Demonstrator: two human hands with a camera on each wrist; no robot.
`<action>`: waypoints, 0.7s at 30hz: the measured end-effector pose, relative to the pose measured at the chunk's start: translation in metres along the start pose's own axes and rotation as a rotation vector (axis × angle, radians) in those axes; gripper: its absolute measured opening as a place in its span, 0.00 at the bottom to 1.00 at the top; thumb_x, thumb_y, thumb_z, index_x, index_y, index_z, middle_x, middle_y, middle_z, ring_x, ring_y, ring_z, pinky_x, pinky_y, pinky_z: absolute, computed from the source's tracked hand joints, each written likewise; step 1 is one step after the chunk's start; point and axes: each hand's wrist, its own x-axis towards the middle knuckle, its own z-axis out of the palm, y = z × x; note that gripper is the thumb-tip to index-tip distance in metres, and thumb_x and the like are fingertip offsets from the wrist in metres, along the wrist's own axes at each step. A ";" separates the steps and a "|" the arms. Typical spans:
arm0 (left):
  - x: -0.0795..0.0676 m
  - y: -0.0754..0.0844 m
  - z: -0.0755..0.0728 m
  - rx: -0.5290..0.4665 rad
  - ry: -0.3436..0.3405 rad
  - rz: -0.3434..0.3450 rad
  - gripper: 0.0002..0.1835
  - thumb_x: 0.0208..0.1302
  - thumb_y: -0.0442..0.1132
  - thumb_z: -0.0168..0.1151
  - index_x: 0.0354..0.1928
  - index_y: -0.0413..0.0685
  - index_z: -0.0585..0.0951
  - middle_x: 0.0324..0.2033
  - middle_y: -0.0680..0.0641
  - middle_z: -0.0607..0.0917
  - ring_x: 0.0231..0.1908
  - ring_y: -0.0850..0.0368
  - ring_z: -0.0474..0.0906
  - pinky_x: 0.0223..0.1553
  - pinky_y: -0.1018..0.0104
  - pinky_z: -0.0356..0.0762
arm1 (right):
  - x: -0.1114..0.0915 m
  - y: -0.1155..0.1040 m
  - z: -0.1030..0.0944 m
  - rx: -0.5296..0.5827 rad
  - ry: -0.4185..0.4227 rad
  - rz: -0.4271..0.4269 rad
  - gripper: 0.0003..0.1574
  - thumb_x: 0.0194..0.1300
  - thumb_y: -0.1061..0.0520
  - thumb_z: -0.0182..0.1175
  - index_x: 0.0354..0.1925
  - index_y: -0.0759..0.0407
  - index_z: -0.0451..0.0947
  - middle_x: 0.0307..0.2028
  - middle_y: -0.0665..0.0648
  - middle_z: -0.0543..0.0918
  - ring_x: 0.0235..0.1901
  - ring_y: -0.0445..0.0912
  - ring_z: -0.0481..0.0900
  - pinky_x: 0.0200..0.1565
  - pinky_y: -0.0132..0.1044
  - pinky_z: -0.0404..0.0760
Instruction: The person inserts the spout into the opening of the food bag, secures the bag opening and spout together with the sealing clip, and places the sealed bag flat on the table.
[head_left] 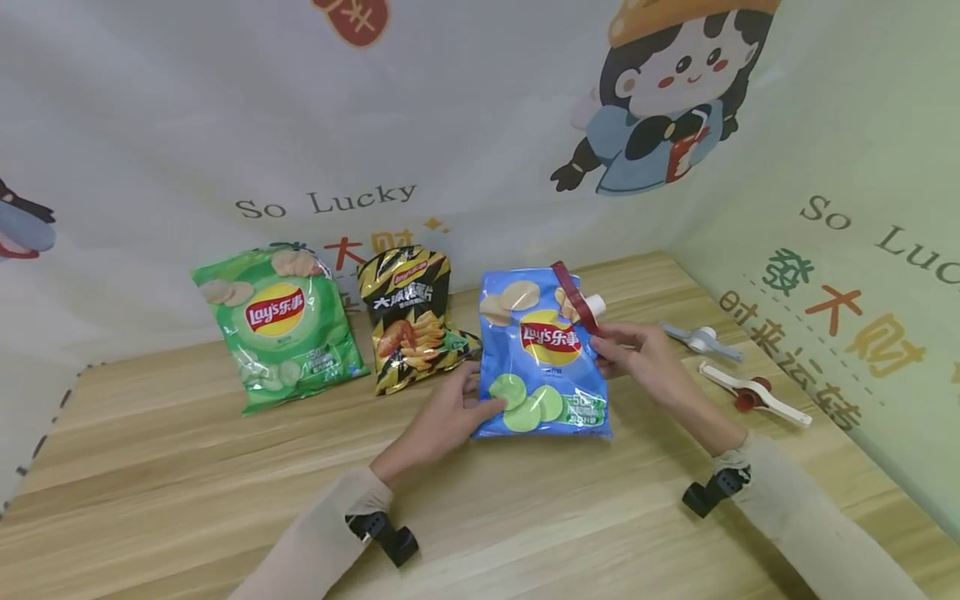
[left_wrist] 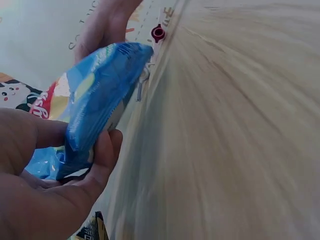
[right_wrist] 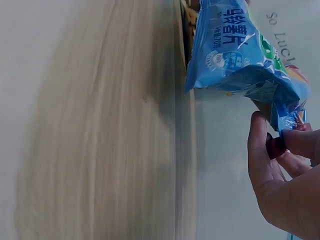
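A pale printed cloth [head_left: 135, 142] rises behind the wooden table [head_left: 225, 517], and at the table's far left stands a green Lay's bag [head_left: 288, 329], tilted a little. To the right of the green one is the blue Lay's bag [head_left: 542, 375], held front-up between a person's two hands (whether its bottom edge touches the wood, I can't tell). Between them, a smaller black-and-yellow bag [head_left: 405, 321] sits just left of the blue one. The left hand [head_left: 448, 408] pinches the blue bag's near left edge, thumb in front and fingers behind. The right hand [head_left: 637, 354] pinches the near end of a dark red clip [right_wrist: 276, 147], which slants across the bag's far right corner and carries a white cap [head_left: 596, 305]. Off to the right lie a white clip [head_left: 783, 409] with a red cap [head_left: 750, 395] and, farther back, a blue-grey clip [head_left: 723, 350].
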 end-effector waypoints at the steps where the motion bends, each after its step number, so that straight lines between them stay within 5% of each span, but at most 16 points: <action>1: 0.002 0.001 0.001 0.009 0.003 0.003 0.30 0.68 0.32 0.61 0.68 0.31 0.62 0.58 0.29 0.77 0.53 0.39 0.81 0.48 0.59 0.82 | 0.003 0.001 -0.002 -0.017 0.003 0.013 0.25 0.73 0.58 0.57 0.61 0.74 0.72 0.50 0.73 0.81 0.34 0.42 0.85 0.43 0.42 0.85; 7: 0.009 0.006 0.009 0.077 0.085 0.051 0.39 0.67 0.31 0.62 0.75 0.40 0.53 0.63 0.32 0.71 0.54 0.39 0.79 0.51 0.57 0.81 | 0.022 0.005 -0.012 -0.088 0.024 0.089 0.23 0.73 0.57 0.58 0.59 0.72 0.74 0.48 0.71 0.83 0.33 0.44 0.85 0.42 0.47 0.85; 10: 0.008 0.009 0.012 0.191 0.118 0.112 0.41 0.65 0.30 0.64 0.75 0.44 0.55 0.67 0.35 0.68 0.57 0.39 0.76 0.55 0.53 0.78 | 0.031 0.006 -0.016 -0.139 0.030 0.084 0.23 0.72 0.56 0.59 0.57 0.72 0.75 0.47 0.70 0.83 0.33 0.45 0.85 0.43 0.47 0.85; 16: 0.006 0.004 0.018 0.500 0.084 0.240 0.35 0.58 0.25 0.66 0.69 0.40 0.69 0.64 0.34 0.70 0.62 0.40 0.71 0.62 0.47 0.70 | 0.045 0.007 -0.020 -0.306 0.039 0.083 0.23 0.71 0.53 0.61 0.54 0.70 0.79 0.47 0.67 0.85 0.39 0.48 0.82 0.40 0.35 0.82; 21: 0.015 0.004 0.018 0.552 0.050 0.231 0.32 0.60 0.27 0.67 0.67 0.36 0.71 0.62 0.31 0.72 0.60 0.40 0.72 0.61 0.48 0.72 | 0.056 0.008 -0.021 -0.393 0.022 0.053 0.21 0.71 0.54 0.61 0.52 0.70 0.80 0.45 0.67 0.86 0.41 0.49 0.80 0.38 0.31 0.77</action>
